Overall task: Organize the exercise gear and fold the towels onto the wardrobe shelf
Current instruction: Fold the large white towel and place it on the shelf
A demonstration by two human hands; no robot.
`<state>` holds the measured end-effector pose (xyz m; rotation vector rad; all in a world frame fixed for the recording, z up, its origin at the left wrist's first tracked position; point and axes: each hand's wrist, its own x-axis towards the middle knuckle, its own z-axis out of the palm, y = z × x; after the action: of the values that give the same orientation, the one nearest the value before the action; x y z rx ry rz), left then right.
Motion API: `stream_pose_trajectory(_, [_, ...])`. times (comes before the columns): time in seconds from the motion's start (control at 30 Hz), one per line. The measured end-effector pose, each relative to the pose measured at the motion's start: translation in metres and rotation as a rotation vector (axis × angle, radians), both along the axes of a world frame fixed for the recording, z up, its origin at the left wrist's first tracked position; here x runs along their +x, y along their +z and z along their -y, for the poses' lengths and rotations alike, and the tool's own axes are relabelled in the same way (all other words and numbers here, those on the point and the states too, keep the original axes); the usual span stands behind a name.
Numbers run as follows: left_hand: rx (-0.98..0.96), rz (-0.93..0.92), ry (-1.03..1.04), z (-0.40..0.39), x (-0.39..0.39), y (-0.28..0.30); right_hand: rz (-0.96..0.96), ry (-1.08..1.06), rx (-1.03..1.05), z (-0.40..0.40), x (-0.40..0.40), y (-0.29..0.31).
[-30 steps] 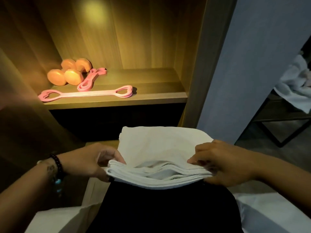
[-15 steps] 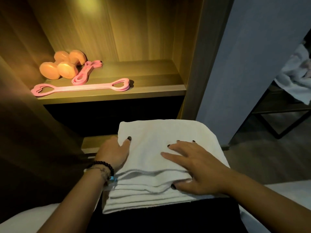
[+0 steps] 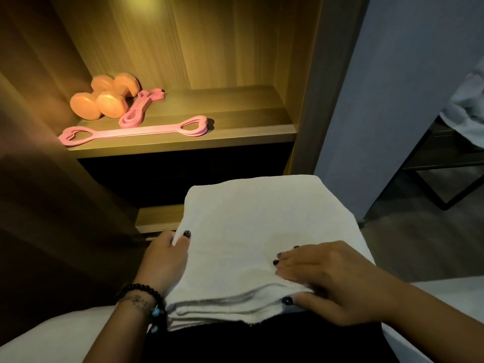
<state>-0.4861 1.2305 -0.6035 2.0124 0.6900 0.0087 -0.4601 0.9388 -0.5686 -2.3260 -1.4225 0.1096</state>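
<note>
Low at centre frame, a folded white towel [image 3: 262, 231] lies on the person's dark-clothed lap, its stacked layers showing along the near edge. At the towel's 9 o'clock side the left hand [image 3: 165, 260] grips the edge, thumb on top and the other fingers hidden beneath the cloth. At the towel's 4 o'clock corner the right hand [image 3: 335, 281] holds the layers, fingers bent over the top surface and thumb pressed against the near edge below them. A dark beaded bracelet [image 3: 141, 294] circles the left wrist.

Beyond the towel, toward 11 o'clock, the lit wardrobe shelf [image 3: 235, 121] carries the exercise gear. A long pink resistance band with heart-shaped handles [image 3: 136, 131] lies along the shelf's front edge. Just behind it, a second pink band [image 3: 141, 107] lies bunched and angled toward the back. Touching or just beside that band, at its 9 o'clock, sit two orange dumbbells [image 3: 104, 96] in the back left corner.

At 3 o'clock, well apart from the wardrobe, a dark metal-framed table [image 3: 445, 163] bears crumpled white cloth [image 3: 468, 106].
</note>
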Motion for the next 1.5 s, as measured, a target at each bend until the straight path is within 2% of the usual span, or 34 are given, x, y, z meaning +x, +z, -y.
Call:
stream_pose_trajectory(0.1, [0.022, -0.064, -0.029, -0.003, 0.002, 0.003, -0.227, -0.125, -0.039, -0.013, 0.029, 0.023])
stream_pose_trajectory(0.23, [-0.06, -0.109, -0.1, 0.0, 0.002, 0.015, -0.176, -0.419, 0.048, -0.041, 0.077, 0.022])
stream_pose_trajectory(0.3, [-0.041, -0.157, -0.148, 0.0, 0.0, 0.016, -0.253, -0.428, -0.032, -0.057, 0.088, 0.007])
stream_pose_trajectory(0.33, [-0.01, -0.186, -0.169, -0.003, 0.0, 0.017, -0.264, -0.414, -0.148, -0.065, 0.091, -0.004])
stream_pose_trajectory(0.4, [0.058, -0.25, -0.179, -0.013, -0.001, 0.022, -0.216, -0.409, -0.392, -0.073, 0.096, -0.027])
stream_pose_trajectory(0.43, [0.058, -0.263, -0.184, -0.018, -0.001, 0.023, -0.196, -0.422, -0.444, -0.075, 0.098, -0.036])
stream_pose_trajectory(0.53, [-0.119, -0.296, -0.199, -0.02, -0.002, 0.03, -0.16, -0.442, -0.462, -0.077, 0.104, -0.043])
stream_pose_trajectory(0.6, [-0.128, -0.348, -0.257, -0.015, -0.004, 0.035, -0.15, -0.436, -0.463, -0.077, 0.104, -0.044])
stream_pose_trajectory(0.67, [-0.015, -0.415, -0.316, -0.016, -0.004, 0.036, -0.148, -0.432, -0.464, -0.075, 0.102, -0.043])
stream_pose_trajectory(0.77, [0.307, -0.466, -0.365, -0.022, 0.006, 0.041, -0.133, -0.424, -0.481, -0.076, 0.101, -0.042])
stream_pose_trajectory(0.83, [0.55, -0.357, -0.317, -0.017, 0.023, 0.048, -0.14, -0.402, -0.506, -0.078, 0.102, -0.041])
stream_pose_trajectory(0.9, [0.659, -0.174, -0.299, 0.001, 0.055, 0.05, -0.203, -0.373, -0.503, -0.079, 0.109, -0.037])
stream_pose_trajectory(1.03, [0.631, 0.001, -0.33, 0.036, 0.115, 0.021, -0.508, -0.429, -0.226, -0.077, 0.134, -0.025])
stream_pose_trajectory(1.07, [0.663, -0.005, -0.394, 0.037, 0.121, 0.007, -0.499, -0.443, -0.218, -0.074, 0.137, -0.027])
stream_pose_trajectory(1.13, [0.65, -0.087, -0.491, 0.031, 0.123, -0.019, -0.367, -0.457, -0.334, -0.066, 0.138, -0.038])
stream_pose_trajectory(1.2, [0.562, -0.16, -0.461, 0.017, 0.119, -0.034, -0.302, -0.538, -0.406, -0.053, 0.136, -0.05])
stream_pose_trajectory(1.3, [0.387, -0.229, -0.361, 0.006, 0.111, -0.038, -0.342, -0.709, -0.368, -0.044, 0.142, -0.057])
stream_pose_trajectory(1.37, [0.439, -0.266, -0.326, 0.005, 0.102, -0.037, -0.363, -0.763, -0.385, -0.045, 0.151, -0.058])
stream_pose_trajectory(1.43, [0.515, -0.232, -0.287, 0.01, 0.09, -0.036, -0.397, -0.82, -0.409, -0.045, 0.158, -0.059])
stream_pose_trajectory(1.5, [0.391, -0.129, -0.211, 0.015, 0.077, -0.032, -0.469, -0.892, -0.397, -0.042, 0.164, -0.058])
